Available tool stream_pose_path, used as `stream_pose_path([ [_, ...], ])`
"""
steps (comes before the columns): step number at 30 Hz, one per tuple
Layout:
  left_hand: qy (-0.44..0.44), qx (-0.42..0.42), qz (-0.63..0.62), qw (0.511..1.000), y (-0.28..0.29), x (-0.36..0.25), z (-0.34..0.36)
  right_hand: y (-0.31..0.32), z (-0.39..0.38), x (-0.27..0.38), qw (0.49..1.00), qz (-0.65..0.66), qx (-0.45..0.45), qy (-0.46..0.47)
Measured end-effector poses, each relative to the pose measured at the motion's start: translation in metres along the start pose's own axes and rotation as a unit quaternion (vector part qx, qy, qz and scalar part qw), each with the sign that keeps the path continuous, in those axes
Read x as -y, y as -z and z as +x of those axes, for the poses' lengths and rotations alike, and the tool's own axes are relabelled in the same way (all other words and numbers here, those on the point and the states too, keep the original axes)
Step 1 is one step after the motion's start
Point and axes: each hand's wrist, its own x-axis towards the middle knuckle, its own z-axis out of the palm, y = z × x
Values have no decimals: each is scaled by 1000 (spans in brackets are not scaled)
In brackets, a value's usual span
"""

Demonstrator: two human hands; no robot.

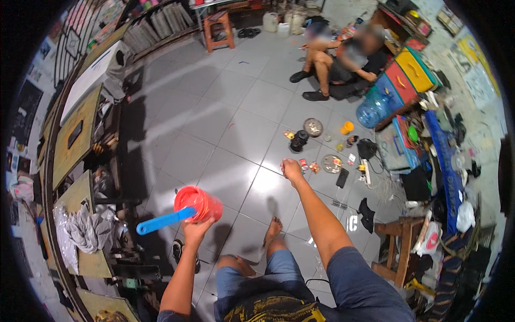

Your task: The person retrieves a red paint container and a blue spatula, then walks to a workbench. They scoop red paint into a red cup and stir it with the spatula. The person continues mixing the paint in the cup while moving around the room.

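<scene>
A red plastic tub point(214, 206) is in my left hand point(197, 229), its fingers wrapped round the lower side. Out of the tub's mouth leans a tool with a flat blue handle point(167, 220), its working end hidden inside. My right hand point(291, 170) is held out in front as a closed fist above the tiles. Whatever it may hold is hidden. Beyond that fist, a black bottle-shaped object point(299, 140) and small red packets point(303, 165) lie on the floor.
Two people sit far right, one in black point(354, 59). Round trays point(331, 164), an orange cup point(347, 127), and a phone point(342, 178) rest on the grey tiles. A large water bottle point(370, 111) stands by coloured drawers point(410, 71). Wooden boards point(75, 139) line the left; a wooden stool point(399, 249) stands right.
</scene>
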Motion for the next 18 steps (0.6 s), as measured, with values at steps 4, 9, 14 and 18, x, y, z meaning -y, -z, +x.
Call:
stream_pose_path([
  [4, -92, -51, -106, 989, -31, -13, 49, -39, -19, -4, 969, -90, 232, -5],
  [9, -66, -42, -108, 991, -44, -36, 79, -44, -3, 58, 979, 103, 154, -80],
  [14, -62, -26, -86, 994, -29, -54, 84, -54, -44, 95, 991, 50, 72, 101],
  [18, -40, -5, -96, 995, 9, -65, 91, -96, -218, 105, 797, -71, 569, 188],
])
